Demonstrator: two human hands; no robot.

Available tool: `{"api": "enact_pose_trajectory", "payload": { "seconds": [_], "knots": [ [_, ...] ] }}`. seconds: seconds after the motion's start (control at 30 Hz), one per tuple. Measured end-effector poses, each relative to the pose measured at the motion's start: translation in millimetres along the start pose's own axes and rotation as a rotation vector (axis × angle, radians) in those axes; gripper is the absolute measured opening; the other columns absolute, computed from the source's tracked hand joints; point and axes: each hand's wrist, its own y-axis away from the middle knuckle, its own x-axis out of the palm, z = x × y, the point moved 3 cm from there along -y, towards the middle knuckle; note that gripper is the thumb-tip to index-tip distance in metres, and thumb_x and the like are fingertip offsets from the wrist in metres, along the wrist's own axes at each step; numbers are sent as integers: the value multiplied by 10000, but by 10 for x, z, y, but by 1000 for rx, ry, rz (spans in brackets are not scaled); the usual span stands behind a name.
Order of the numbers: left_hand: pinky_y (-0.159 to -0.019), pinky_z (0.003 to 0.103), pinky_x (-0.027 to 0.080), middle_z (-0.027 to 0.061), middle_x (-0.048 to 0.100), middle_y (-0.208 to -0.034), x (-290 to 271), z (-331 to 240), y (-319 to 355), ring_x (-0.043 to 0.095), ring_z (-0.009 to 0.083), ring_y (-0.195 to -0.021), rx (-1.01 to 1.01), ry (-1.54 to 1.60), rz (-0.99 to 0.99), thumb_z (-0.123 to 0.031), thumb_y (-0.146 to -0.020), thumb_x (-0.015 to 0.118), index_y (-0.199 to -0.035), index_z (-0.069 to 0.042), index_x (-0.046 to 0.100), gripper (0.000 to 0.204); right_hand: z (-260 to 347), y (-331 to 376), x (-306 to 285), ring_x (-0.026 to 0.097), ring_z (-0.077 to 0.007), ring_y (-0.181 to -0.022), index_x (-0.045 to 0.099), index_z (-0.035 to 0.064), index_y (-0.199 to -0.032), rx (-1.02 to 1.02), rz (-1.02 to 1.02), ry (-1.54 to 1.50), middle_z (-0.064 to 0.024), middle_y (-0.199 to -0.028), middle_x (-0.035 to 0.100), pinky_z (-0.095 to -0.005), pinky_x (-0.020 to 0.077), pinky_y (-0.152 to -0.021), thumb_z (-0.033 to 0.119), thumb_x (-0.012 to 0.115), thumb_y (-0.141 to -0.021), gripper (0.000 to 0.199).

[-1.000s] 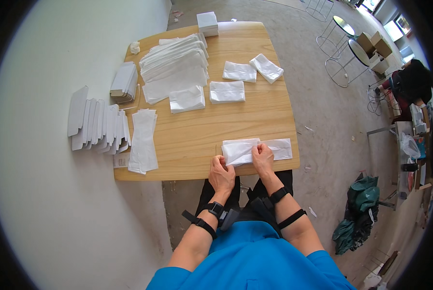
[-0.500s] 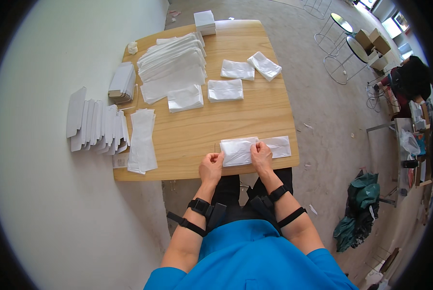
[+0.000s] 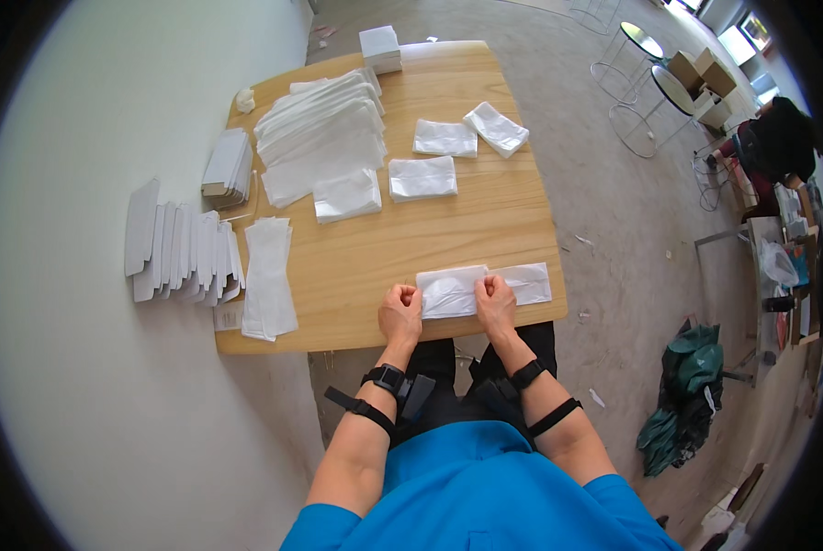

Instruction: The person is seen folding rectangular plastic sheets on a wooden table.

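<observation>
A thin white sheet [image 3: 451,286], folded over on itself, lies near the front edge of the wooden table [image 3: 356,266]. Its single flat end [image 3: 529,283] stretches out to the right, beyond my right hand. My left hand [image 3: 400,314], fingers curled together, pinches the left edge of the fold. With thumb and fingertips closed, my right hand [image 3: 496,307] grips the fold's right edge. Whether the material is paper or soft plastic I cannot tell. Folded white packets [image 3: 422,178] of the same look lie farther back.
A fanned pile of white sheets [image 3: 320,138] covers the far left, with a small white box stack [image 3: 380,48] behind it. Loose long sheets [image 3: 267,280] and flat white cartons [image 3: 186,248] line the wall. Dark green bags [image 3: 692,376] lie on the floor; a person [image 3: 779,142] is far right.
Both hands stay at the folded sheet with hardly any shift. The view has tilted slightly, so the table appears a little lower and to the left.
</observation>
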Motion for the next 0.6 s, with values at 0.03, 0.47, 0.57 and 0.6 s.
{"api": "enact_pose_trajectory", "payload": {
  "seconds": [0.03,0.47,0.57,0.6],
  "knots": [
    [-639,327,487,58,641,-727,9,-27,13,619,191,-679,15,-18,-1,-251,-798,673,-803,-71,668,180,15,6,-31,626,-219,-647,629,-2,-912,-60,-17,-71,-118,-721,648,-362,502,-641,186,633,-848,199],
    [-1036,437,320,134,439,-1340,-428,-297,339,411,304,-1235,588,-265,133,-260,-725,773,-1354,-66,388,764,490,306,-540,282,-329,-1366,336,130,-1411,-821,300,550,-131,-1455,328,-504,216,-1121,239,836,-619,943],
    [-1132,497,150,125,332,-1456,-384,-336,282,256,339,-1367,645,-324,283,-286,-642,824,-1460,-83,221,1036,502,173,-404,152,-311,-1423,221,185,-1475,-810,462,702,-100,-1515,223,-563,94,-1143,301,870,-549,1137],
    [-1132,497,150,125,332,-1456,-372,-349,238,256,339,-1367,644,-327,282,-286,-642,824,-1460,-83,221,1036,513,110,-372,152,-311,-1423,221,185,-1475,-811,463,699,-100,-1515,223,-563,94,-1143,301,870,-549,1137]
  ]
}}
